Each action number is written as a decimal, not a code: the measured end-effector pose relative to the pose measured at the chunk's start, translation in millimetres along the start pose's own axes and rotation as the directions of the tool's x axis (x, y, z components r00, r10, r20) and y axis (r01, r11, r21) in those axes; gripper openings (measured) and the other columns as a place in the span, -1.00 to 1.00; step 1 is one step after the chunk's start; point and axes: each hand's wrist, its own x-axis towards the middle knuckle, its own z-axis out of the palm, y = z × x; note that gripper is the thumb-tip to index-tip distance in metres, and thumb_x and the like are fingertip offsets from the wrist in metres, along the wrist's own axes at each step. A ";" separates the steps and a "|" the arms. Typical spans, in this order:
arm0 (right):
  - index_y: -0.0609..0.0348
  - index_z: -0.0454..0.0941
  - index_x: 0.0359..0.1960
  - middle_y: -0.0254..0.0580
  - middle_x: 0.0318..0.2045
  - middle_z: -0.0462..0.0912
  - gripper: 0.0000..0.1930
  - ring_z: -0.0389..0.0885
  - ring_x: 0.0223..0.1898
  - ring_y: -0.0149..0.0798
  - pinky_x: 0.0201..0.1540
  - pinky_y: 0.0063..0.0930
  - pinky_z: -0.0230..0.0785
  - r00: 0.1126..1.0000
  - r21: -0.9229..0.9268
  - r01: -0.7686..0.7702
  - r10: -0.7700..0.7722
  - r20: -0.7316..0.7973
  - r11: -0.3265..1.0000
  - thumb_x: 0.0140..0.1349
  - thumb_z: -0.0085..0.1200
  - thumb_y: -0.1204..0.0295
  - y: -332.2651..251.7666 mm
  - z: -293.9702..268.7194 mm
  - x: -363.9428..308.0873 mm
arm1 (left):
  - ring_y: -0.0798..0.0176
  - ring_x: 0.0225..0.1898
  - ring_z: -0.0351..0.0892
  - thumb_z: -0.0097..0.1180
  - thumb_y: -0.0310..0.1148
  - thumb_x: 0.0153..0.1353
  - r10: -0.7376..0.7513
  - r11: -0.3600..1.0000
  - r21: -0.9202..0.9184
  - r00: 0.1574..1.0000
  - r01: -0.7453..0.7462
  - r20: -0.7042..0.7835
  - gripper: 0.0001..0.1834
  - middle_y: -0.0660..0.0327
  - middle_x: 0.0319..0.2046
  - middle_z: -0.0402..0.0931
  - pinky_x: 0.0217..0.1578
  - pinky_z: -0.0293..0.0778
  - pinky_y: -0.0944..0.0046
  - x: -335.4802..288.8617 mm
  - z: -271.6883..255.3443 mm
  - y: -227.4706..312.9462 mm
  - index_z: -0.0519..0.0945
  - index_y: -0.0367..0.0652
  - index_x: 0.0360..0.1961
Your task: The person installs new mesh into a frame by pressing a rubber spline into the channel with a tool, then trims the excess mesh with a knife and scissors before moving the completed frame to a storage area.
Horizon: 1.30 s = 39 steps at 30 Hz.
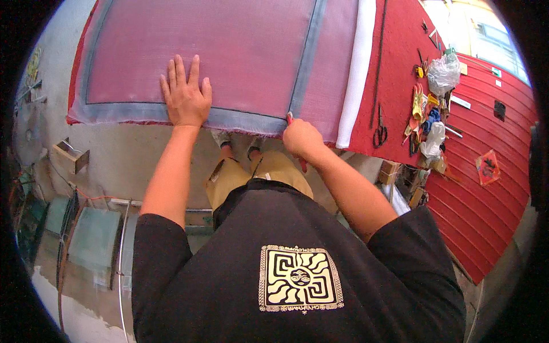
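Note:
My left hand lies flat with fingers spread on a sheet of fine mesh, close to its near edge. Under the mesh runs a grey-blue frame with a dark line along its inner side. My right hand is wrapped round a red-handled tool, which looks like a screen spline roller. Its tip rests at the frame's near right corner, where the near bar meets the right bar. Most of the handle is hidden in my fist. Beyond the right bar, the mesh continues to a white roll.
The red-covered table carries black scissors, a long dark rod, gloves and plastic bags on its right. A red corrugated panel stands further right. Glass panes and a wooden box are at lower left.

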 end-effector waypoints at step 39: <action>0.15 0.68 0.17 0.16 0.08 0.74 -0.59 0.66 0.20 0.20 0.26 0.07 0.51 0.641 0.383 0.261 0.138 -0.755 0.886 0.42 0.19 0.18 431.7 -21.8 106.7 | 0.17 -0.18 0.81 0.37 0.03 0.35 -0.518 0.512 -0.386 0.635 0.767 0.573 -0.43 0.07 -0.17 0.77 -0.06 0.64 0.12 -147.3 19.6 290.5 0.65 -0.30 0.05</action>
